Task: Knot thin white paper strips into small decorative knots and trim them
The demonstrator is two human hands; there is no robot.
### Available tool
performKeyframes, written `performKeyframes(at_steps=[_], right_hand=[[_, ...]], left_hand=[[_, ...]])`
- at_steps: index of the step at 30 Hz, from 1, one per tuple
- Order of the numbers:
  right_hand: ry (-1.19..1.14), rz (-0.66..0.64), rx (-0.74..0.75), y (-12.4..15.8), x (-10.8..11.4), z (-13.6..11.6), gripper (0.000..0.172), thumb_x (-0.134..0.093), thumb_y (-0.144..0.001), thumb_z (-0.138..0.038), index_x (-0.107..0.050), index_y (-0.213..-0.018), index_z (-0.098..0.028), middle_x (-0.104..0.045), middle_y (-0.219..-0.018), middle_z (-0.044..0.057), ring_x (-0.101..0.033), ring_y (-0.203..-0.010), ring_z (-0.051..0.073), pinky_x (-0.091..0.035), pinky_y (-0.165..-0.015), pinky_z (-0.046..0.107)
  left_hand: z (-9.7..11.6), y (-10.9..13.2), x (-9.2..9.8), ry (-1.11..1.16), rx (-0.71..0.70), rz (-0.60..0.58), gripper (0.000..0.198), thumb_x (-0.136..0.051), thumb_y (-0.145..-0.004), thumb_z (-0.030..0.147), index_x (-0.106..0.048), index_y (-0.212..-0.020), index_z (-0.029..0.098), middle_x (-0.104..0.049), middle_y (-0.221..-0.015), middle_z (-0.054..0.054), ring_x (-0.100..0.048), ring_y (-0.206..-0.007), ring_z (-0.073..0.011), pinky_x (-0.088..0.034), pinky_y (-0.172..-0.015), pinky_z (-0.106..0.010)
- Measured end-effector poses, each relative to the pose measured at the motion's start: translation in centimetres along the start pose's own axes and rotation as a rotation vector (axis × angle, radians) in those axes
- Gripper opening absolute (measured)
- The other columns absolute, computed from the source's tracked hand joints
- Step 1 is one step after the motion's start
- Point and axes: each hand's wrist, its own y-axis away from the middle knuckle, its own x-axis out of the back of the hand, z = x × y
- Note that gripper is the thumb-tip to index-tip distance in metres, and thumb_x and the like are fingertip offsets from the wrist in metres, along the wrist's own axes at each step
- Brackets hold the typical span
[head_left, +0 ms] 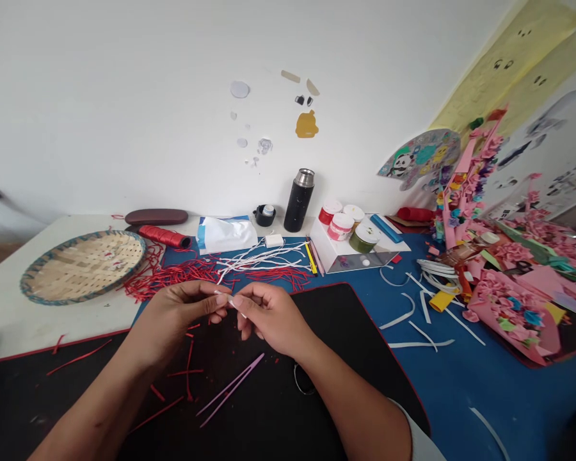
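Pinching something over the black desk mat (pixel 365 320), is the person?

Yes. A narrow white strip (pixel 231 302), probably paper, sits above the middle of the mat, between both hands. The left hand (pixel 182 314) pinches one end between thumb and forefinger, and the right hand (pixel 269 317) pinches the other end the same way. The remaining fingers of each hand stay loosely together and curled, not spread.

How would that strip handle?

It looks very light, thin and soft enough to bend or crease easily. It is short, so fingertips at its two ends seem the best hold, leaving the middle free. Whether its surface is slippery can't be told from here.

What lies around the hands?

On the mat, below the hands, two thin purple strips (pixel 230 390) lie side by side, with short red strips (pixel 187 371) scattered across its left half. Past the mat's far edge are a bunch of white strips (pixel 259 259) and a tangle of red strips (pixel 173 276). Off its right edge lie loose white strips (pixel 403 317).
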Motion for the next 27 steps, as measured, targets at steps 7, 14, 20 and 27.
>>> performKeyframes(at_steps=[7, 14, 20, 27], right_hand=[[0.150, 0.113, 0.090, -0.1, -0.1, 1.0, 0.023, -0.070, -0.097, -0.043, -0.070, -0.102, -0.020, -0.066, -0.075, -0.002, -0.063, -0.058, 0.012, -0.051, -0.057, 0.025], [0.066, 0.055, 0.060, 0.3, 0.0, -0.1, 0.027, -0.071, -0.096, -0.045, -0.067, -0.092, -0.019, -0.061, -0.060, -0.005, -0.056, -0.050, 0.011, -0.046, -0.054, 0.023], [-0.003, -0.041, -0.012, 0.3, 0.0, -0.7, 0.027, -0.070, -0.097, -0.045, -0.067, -0.093, -0.018, -0.061, -0.059, -0.006, -0.054, -0.048, 0.010, -0.045, -0.053, 0.023], [0.159, 0.094, 0.071, 0.0, -0.1, 0.7, 0.028, -0.070, -0.098, -0.044, -0.072, -0.110, -0.019, -0.067, -0.075, -0.001, -0.063, -0.058, 0.012, -0.050, -0.058, 0.025]], left_hand=[[0.0, 0.0, -0.9, 0.120, 0.032, 0.034, 0.038, -0.105, -0.049, 0.041, -0.087, -0.074, 0.019, -0.077, -0.068, -0.004, -0.066, -0.062, -0.0146, -0.053, -0.059, -0.022], [-0.1, 0.3, -0.2, 0.011, -0.073, -0.038, 0.034, -0.102, -0.060, 0.041, -0.088, -0.086, 0.023, -0.075, -0.072, -0.002, -0.063, -0.066, -0.0163, -0.050, -0.059, -0.024], [0.1, 0.2, 0.3, -0.129, -0.130, -0.097, 0.028, -0.097, -0.068, 0.047, -0.087, -0.082, 0.024, -0.076, -0.071, -0.003, -0.065, -0.068, -0.0196, -0.051, -0.061, -0.027], [0.0, 0.0, 0.1, -0.086, -0.104, -0.064, 0.032, -0.097, -0.067, 0.049, -0.083, -0.077, 0.021, -0.075, -0.071, -0.003, -0.065, -0.066, -0.0183, -0.051, -0.060, -0.026]])
